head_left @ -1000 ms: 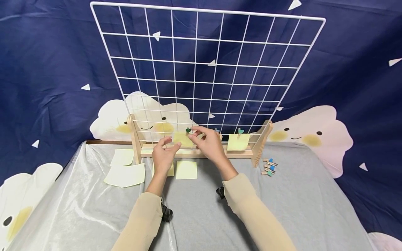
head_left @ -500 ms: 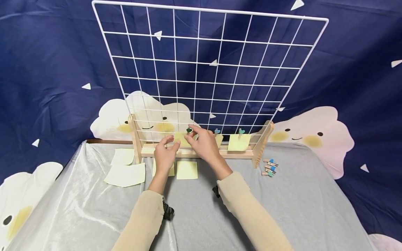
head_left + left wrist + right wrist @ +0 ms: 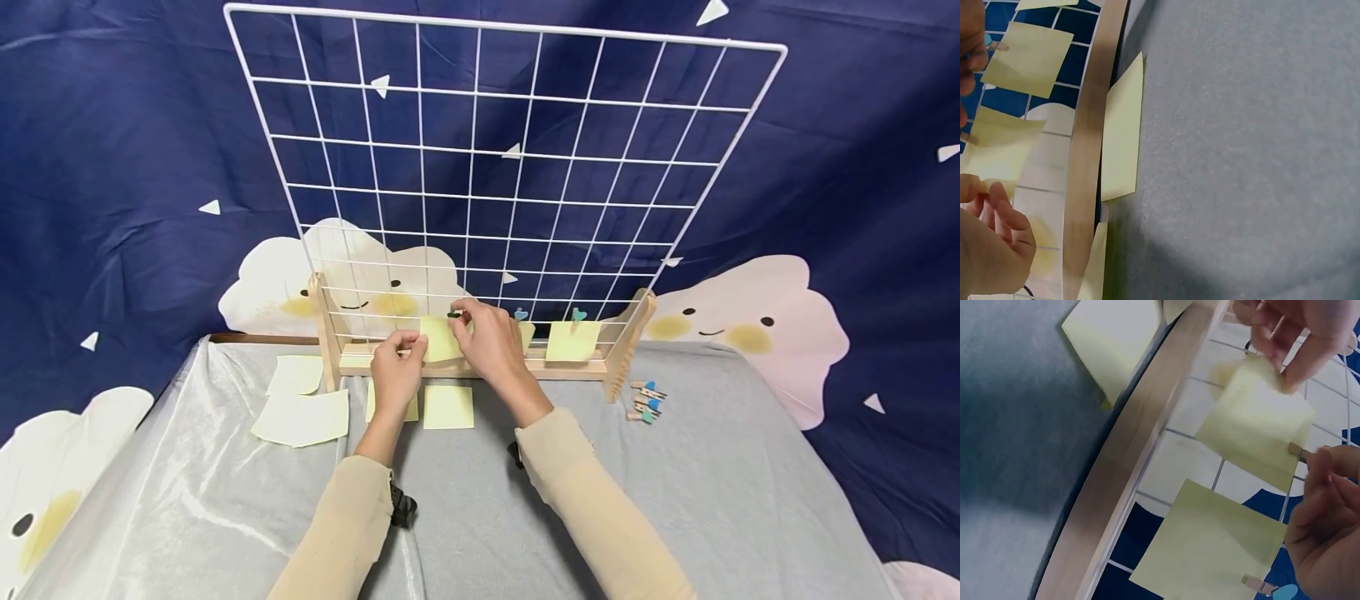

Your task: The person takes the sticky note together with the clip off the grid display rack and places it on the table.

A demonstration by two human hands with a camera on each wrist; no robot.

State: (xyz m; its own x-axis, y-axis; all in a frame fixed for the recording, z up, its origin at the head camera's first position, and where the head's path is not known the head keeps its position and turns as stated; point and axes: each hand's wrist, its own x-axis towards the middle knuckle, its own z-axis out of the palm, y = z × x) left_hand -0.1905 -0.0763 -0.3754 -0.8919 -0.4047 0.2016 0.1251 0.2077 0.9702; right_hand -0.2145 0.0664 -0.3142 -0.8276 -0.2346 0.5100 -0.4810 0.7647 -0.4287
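In the head view my left hand pinches the left edge of a pale yellow sticky note at the low part of the white wire grid. My right hand pinches a small wooden clothespin at the note's top edge; its dark green heart shows in the head view, mostly hidden by fingers. The right wrist view has the clothespin's tip over the paper. Beside my right hand, another sticky note hangs from a clothespin with a light blue heart.
A third note hangs farther right under a teal-heart clothespin. Wooden feet and a bar hold the grid. Loose notes lie in front, more sheets at left. Several clothespins lie right on the grey cloth.
My left fingers have closed on the note's left edge, where they were apart from it before. My right hand stays at the clothespin, whose green heart has tipped and is less visible.
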